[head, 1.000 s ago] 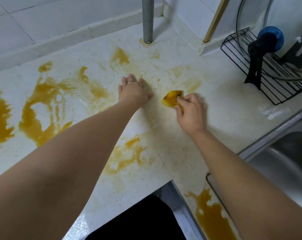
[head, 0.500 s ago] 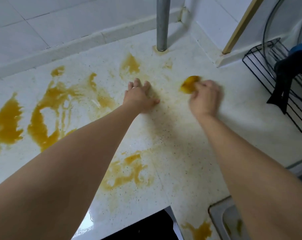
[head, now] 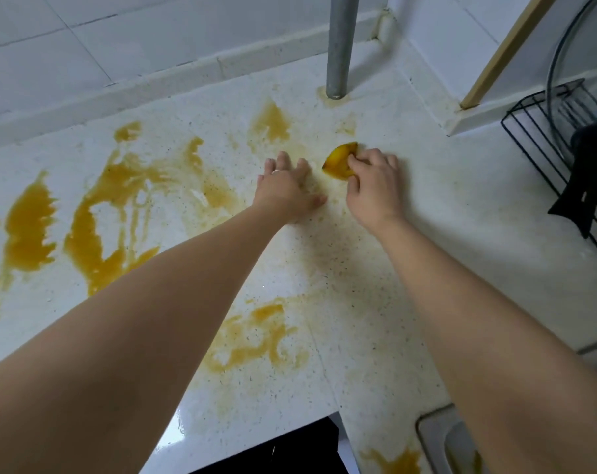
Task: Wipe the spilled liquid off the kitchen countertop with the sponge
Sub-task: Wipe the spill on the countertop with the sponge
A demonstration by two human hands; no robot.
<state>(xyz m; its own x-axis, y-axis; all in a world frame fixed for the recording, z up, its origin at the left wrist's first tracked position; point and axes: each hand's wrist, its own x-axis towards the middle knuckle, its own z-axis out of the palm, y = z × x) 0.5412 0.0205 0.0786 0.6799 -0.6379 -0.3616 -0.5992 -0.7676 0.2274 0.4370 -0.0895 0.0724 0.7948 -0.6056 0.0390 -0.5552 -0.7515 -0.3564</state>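
Note:
A yellow, soaked sponge [head: 339,161] lies on the white speckled countertop [head: 454,241], gripped by my right hand [head: 372,186] with curled fingers. Just left of it my left hand [head: 286,191] rests flat on the counter, fingers spread. Thick orange-brown spilled liquid [head: 88,234] covers the left part of the counter. A thinner patch [head: 256,340] lies near the front edge, and another smear [head: 269,124] sits behind the hands. The area under and around my hands shows only a faint yellowish film.
A metal pole [head: 339,46] rises from the counter by the tiled back wall. A black wire rack [head: 543,138] with a glass lid and dark utensil stands at the right. The sink corner [head: 437,436] shows at bottom right, with a small spill [head: 392,461] beside it.
My right hand has swept the sponge away from me toward the pole and then left toward my left hand. My left hand stays planted in place.

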